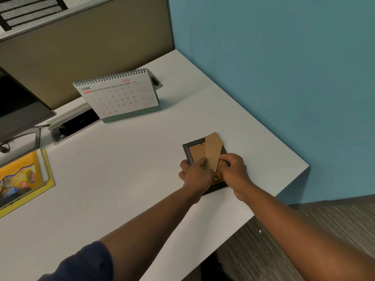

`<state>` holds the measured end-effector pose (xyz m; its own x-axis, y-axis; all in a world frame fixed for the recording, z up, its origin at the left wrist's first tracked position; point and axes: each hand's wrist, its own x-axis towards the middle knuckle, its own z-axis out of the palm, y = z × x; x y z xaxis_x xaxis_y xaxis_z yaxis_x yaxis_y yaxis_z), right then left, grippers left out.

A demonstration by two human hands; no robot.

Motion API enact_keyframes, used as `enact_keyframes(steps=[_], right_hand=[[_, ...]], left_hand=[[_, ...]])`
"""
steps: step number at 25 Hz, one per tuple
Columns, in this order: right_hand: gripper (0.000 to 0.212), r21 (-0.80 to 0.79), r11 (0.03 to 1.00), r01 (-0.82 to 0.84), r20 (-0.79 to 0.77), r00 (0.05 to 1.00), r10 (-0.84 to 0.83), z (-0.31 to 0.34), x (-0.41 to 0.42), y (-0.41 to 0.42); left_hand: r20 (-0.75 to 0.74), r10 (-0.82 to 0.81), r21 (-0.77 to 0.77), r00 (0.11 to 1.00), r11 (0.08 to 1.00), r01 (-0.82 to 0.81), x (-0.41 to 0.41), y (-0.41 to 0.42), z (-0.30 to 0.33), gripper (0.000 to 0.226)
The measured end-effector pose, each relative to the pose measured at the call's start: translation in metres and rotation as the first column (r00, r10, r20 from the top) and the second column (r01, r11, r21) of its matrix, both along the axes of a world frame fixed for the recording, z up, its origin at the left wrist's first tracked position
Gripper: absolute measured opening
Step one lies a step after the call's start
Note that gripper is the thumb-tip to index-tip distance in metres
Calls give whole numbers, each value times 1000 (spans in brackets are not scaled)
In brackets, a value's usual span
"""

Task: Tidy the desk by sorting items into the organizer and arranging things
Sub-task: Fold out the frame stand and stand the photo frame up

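The picture frame (pixel 203 153) lies face down; its cardboard stand (pixel 213 149) is pinched by the left hand (pixel 195 175) and right hand (pixel 233 171), and should be swung out gently while the frame is steadied.

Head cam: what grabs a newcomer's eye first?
Both hands, left hand and right hand, working on the brown stand flap of a dark picture frame lying face down near the desk's right edge. Behind it a spiral desk calendar stands open at June against the partition. A yellow notebook lies at the far left.
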<state>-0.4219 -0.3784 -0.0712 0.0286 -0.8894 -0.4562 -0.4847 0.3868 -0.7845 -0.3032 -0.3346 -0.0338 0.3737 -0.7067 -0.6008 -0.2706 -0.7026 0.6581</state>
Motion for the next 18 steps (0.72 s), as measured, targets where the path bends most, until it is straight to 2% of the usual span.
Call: enact_keyframes(steps=[4, 7, 10, 14, 18], right_hand=[[39, 80, 995, 61, 92, 993, -69, 5, 5, -1], [38, 141, 986, 85, 187, 976, -111, 6, 3, -3], [22, 132, 990, 59, 225, 970, -87, 16, -1, -2], [10, 73, 997, -5, 213, 977, -11, 22, -5, 0], [18, 34, 999, -6, 155, 988, 1, 27, -7, 0]], left_hand=[[-38, 64, 15, 997, 998, -63, -2, -5, -1, 56], [-129, 196, 19, 972, 981, -195, 4, -13, -8, 37], [-200, 283, 42, 938, 959, -280, 6, -19, -15, 23], [-188, 266, 34, 946, 964, -264, 7, -19, -21, 16], [-219, 216, 41, 951, 976, -212, 17, -20, -24, 25]])
